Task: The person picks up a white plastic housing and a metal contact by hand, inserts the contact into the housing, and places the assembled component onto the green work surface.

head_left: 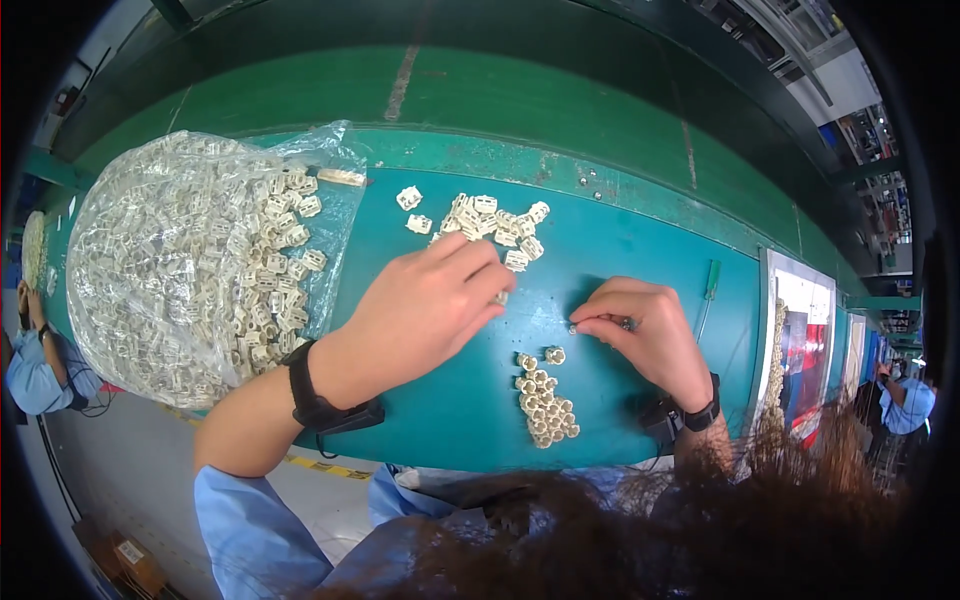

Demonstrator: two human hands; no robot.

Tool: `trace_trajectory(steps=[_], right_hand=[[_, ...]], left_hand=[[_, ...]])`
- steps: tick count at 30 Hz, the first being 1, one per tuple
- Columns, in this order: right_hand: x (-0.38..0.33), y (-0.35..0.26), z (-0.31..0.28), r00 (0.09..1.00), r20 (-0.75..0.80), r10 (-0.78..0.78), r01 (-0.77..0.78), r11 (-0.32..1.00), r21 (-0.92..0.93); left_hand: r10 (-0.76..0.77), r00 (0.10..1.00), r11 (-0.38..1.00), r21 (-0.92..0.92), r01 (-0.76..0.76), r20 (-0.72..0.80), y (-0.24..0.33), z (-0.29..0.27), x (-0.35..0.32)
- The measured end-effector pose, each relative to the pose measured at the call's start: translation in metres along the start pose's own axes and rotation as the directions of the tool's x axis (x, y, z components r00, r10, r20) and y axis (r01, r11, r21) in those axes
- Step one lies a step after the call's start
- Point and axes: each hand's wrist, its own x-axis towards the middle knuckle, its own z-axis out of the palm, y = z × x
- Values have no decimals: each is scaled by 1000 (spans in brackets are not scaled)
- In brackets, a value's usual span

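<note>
My left hand [430, 300] reaches over the middle of the green table, its fingers curled round a small cream plastic part [501, 298] that peeks out by the fingertips. Just beyond it lies a loose cluster of the same cream parts [485, 215]. To the right, my right hand [645, 325] pinches a tiny shiny metal piece [573, 329] between thumb and forefinger. Something small and dark also shows inside its curled fingers, too small to name. Between my hands and nearer to me, several cream parts stand close together in a group [545, 405].
A big clear plastic bag [150, 260] full of cream parts spills open on the left. A green-handled screwdriver [711, 285] lies at the right, near a white-framed board [800, 340]. A raised green edge [580, 180] runs along the far side. Other people in blue work at both sides.
</note>
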Motion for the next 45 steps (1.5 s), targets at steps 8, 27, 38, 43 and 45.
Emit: trace_trajectory(steps=[8, 27, 38, 43, 45], right_hand=[[-1, 3, 0, 994, -67, -88, 83, 994, -73], [-5, -2, 7, 992, -32, -126, 123, 990, -71], [-7, -2, 11, 998, 39, -46, 49, 996, -73], [-6, -1, 13, 997, 23, -76, 77, 994, -79], [-5, -1, 12, 996, 15, -89, 90, 992, -84]], left_hand=[[-15, 998, 969, -244, 29, 60, 2, 15, -3], [-13, 998, 951, -309, 30, 57, 0, 23, -4], [-17, 997, 950, -311, 41, 78, 1, 22, -5], [-17, 997, 950, -310, 39, 73, 0, 23, -6], [-16, 997, 950, -309, 38, 73, 0, 23, -6]])
